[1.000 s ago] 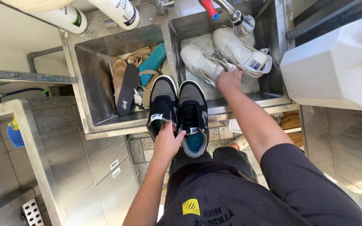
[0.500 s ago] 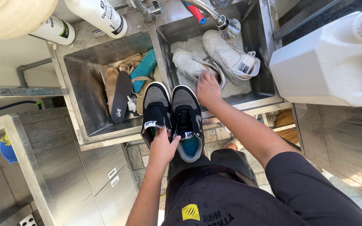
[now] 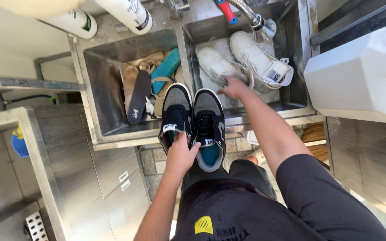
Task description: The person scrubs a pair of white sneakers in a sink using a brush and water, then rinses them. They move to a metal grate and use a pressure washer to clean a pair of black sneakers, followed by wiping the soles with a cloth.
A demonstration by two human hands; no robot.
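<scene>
Over the sink point(image 3: 157, 134), left hand point(image 3: 182, 154) fingers clasp the black sneakers point(image 3: 193, 120); right hand point(image 3: 233, 87), fingers curled, touches a white sneaker point(image 3: 215, 64).

The left hand point(image 3: 182, 154) grips a pair of black and grey sneakers point(image 3: 193, 120) by their heels, toes resting on the front rim of a steel double sink point(image 3: 112, 136). The right hand point(image 3: 233, 87) reaches into the right basin and touches a white sneaker point(image 3: 215, 64); a second white sneaker point(image 3: 260, 58) lies just beside it. Insoles point(image 3: 137, 96) lie in the left basin.
</scene>
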